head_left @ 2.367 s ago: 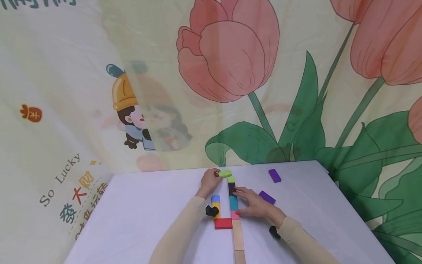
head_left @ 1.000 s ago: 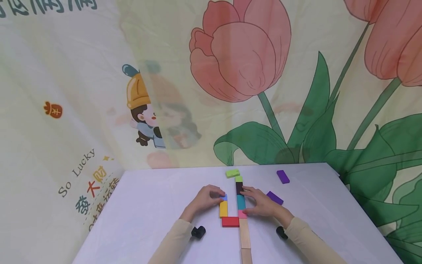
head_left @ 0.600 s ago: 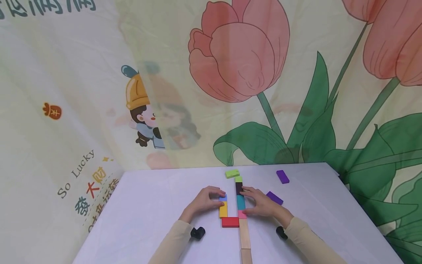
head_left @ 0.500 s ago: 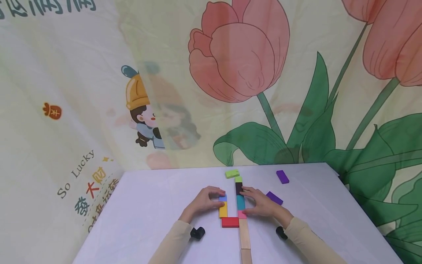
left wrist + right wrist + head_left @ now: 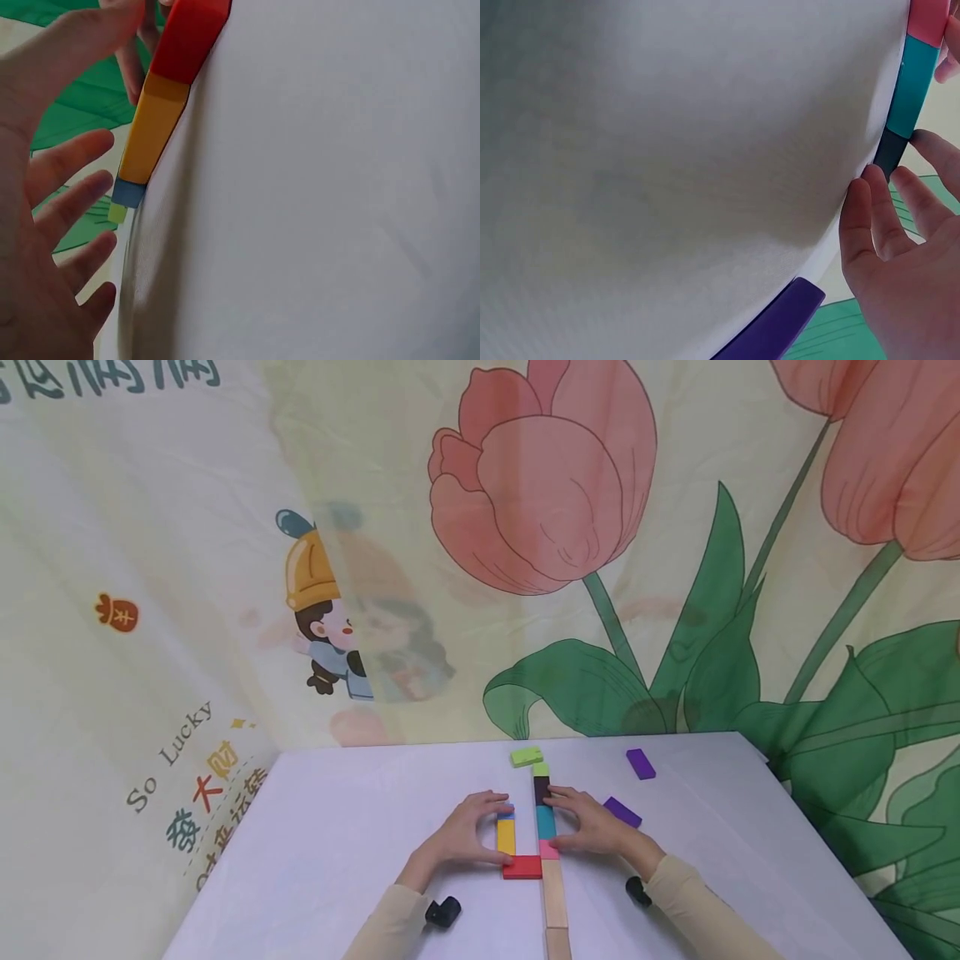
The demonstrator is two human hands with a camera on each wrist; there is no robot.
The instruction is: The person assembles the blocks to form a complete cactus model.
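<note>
A column of blocks runs away from the person: wooden blocks (image 5: 555, 893), then pink (image 5: 549, 849), teal (image 5: 545, 822), black (image 5: 541, 790) and light green at the far end. Left of it a red block (image 5: 522, 867) touches the column, with a yellow block (image 5: 506, 837) and a blue block (image 5: 506, 815) in line beyond. The left hand (image 5: 461, 833) spans this short line with spread fingers, its thumb at the red block. Beside the column, the right hand (image 5: 596, 827) has its thumb by the pink block and fingertips at the black block (image 5: 889, 152).
A loose light green block (image 5: 527, 757) lies by the column's far end. Two purple blocks (image 5: 641, 764) lie to the right. The white table (image 5: 360, 793) meets a printed cloth backdrop at its far edge. Black wrist cameras (image 5: 443, 912) sit near both sleeves.
The left thumb has moved from beside the yellow block toward the person, to the red block, and the hand has spread wider. Earlier, that hand left the loose green block. The right hand stays in place.
</note>
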